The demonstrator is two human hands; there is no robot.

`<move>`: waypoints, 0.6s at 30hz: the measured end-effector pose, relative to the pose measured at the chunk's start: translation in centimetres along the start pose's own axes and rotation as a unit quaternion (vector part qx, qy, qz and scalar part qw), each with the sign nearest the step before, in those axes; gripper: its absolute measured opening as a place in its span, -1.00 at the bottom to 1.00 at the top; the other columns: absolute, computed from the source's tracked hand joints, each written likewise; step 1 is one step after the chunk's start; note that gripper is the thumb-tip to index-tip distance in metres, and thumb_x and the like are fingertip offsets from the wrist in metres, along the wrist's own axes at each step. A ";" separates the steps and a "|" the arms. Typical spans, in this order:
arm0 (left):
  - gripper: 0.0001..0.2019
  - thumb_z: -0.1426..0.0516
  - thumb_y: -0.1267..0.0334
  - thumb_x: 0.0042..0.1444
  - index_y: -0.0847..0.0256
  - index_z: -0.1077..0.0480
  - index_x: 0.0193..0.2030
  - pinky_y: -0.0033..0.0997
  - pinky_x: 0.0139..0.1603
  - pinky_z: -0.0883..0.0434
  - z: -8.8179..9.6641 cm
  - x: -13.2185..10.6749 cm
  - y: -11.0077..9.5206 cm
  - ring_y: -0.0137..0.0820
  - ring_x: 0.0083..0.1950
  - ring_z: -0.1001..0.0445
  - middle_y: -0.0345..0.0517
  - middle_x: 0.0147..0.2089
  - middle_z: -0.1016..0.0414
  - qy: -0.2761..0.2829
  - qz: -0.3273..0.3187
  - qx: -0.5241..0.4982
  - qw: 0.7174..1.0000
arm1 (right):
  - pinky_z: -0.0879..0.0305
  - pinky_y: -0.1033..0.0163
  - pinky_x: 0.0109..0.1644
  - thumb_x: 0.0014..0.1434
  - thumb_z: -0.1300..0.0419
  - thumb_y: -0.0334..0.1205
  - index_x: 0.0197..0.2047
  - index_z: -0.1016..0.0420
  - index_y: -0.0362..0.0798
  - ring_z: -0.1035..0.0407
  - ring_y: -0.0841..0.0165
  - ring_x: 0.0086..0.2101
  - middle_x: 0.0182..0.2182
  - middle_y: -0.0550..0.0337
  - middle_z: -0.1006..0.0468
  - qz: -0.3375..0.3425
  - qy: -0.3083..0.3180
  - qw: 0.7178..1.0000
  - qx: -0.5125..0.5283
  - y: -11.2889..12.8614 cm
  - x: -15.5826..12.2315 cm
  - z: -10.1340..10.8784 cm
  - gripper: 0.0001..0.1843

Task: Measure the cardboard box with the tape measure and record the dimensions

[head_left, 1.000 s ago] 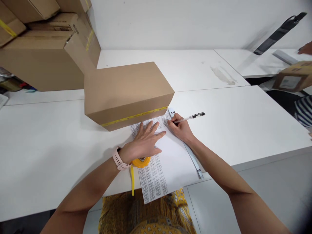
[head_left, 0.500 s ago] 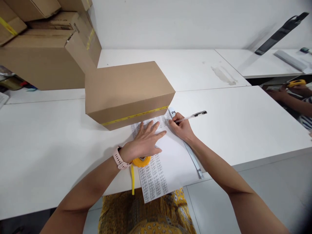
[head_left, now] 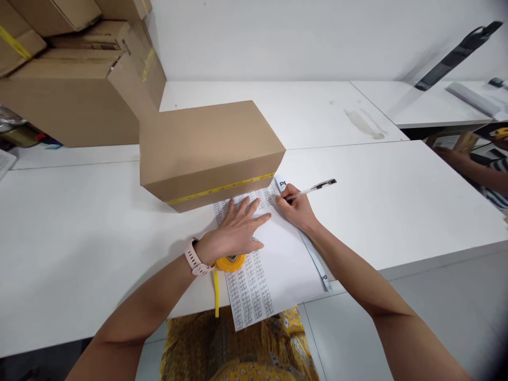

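My left hand (head_left: 236, 230) lies flat with fingers spread on a white sheet (head_left: 273, 264) covered with columns of handwritten figures. My right hand (head_left: 296, 207) is closed on a clear pen (head_left: 313, 189), its tip on the sheet's upper right. Just beyond both hands stands a brown cardboard box (head_left: 208, 151) with yellow tape along its front edge. A yellow tape measure (head_left: 229, 262) rests under my left wrist, its strap hanging over the table's front edge.
Larger cardboard boxes (head_left: 75, 79) are stacked at the back left. The white table (head_left: 397, 196) joins others behind. Another person's arm (head_left: 468, 164) shows at the right edge. A black strip (head_left: 456, 53) leans on the wall at the back right.
My hands have barely moved; the pen shifts slightly. At the right, the other person's small box is gone from view and their arm has shifted.
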State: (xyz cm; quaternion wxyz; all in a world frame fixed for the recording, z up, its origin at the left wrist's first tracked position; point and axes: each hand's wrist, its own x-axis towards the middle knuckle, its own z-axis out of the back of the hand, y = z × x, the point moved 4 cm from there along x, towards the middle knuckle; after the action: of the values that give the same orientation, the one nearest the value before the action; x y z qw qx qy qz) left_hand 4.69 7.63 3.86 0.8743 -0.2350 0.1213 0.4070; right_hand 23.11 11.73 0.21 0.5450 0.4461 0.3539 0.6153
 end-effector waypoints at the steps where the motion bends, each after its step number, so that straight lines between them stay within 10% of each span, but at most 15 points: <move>1: -0.22 -0.22 0.04 0.20 0.02 -0.08 0.52 0.39 0.47 0.31 0.0 0.0 0.0 0.13 0.60 0.42 0.08 0.63 0.33 0.000 0.000 0.001 1.000 | 0.02 0.28 -0.44 0.07 -0.22 -0.18 -0.48 -0.20 0.03 -0.05 0.46 -0.53 -0.59 0.39 -0.17 0.000 -0.001 1.000 -0.002 0.0 0.0 0.0 -0.76; 18: -0.22 -0.25 0.07 0.19 0.05 -0.10 0.51 0.40 0.47 0.28 -0.1 0.0 0.0 0.14 0.60 0.38 0.18 0.62 0.31 -0.011 -0.007 0.017 1.000 | 0.01 0.27 -0.43 0.08 -0.20 -0.19 -0.48 -0.19 0.03 -0.06 0.45 -0.52 -0.58 0.39 -0.17 0.014 -0.001 1.000 -0.012 0.4 0.1 0.1 -0.77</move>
State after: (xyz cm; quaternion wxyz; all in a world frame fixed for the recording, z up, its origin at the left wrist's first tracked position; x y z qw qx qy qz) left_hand 4.64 7.56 3.79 0.8824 -0.2162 0.1166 0.4013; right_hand 23.08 11.73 0.67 0.5417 0.4452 0.3396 0.6270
